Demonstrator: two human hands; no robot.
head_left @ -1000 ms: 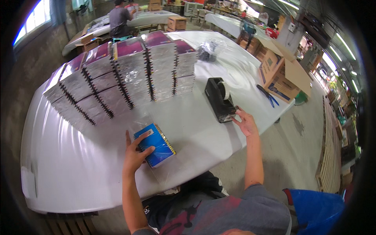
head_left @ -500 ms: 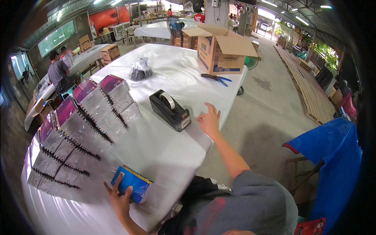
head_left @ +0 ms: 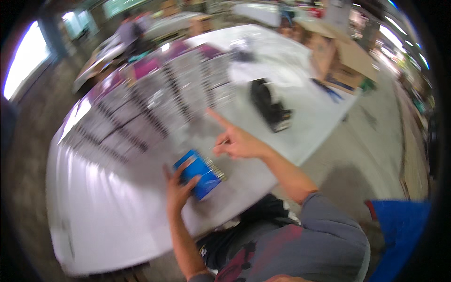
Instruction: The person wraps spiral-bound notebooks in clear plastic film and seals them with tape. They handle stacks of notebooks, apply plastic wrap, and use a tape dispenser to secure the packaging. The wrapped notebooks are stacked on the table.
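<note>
Blue and spiral-bound, the notebook [head_left: 206, 175] lies on the near part of the white tabletop [head_left: 98, 221], in front of the purple-topped stacks [head_left: 157, 96]. In the head view, the left hand [head_left: 178, 189] holds it by its left end, thumb and a finger laid across the cover, just as it did a moment ago. The right hand [head_left: 237, 142] is what has changed: a second ago its fingers were at the near end of the black tape dispenser [head_left: 267, 107], half a second ago they were just beside it, and now it hangs near the notebook's spiral edge. Its index finger points out toward the stacks while the others curl in; blur hides whether a strip of tape is caught between them, so I cannot tell if it grasps anything. The dispenser stands apart from both hands, with the blue-handled pliers [head_left: 328, 89] and the open carton [head_left: 324, 56] farther off. For the work in hand, I judge the attention has moved from the dispenser to the notebook, which is well steadied.
</note>
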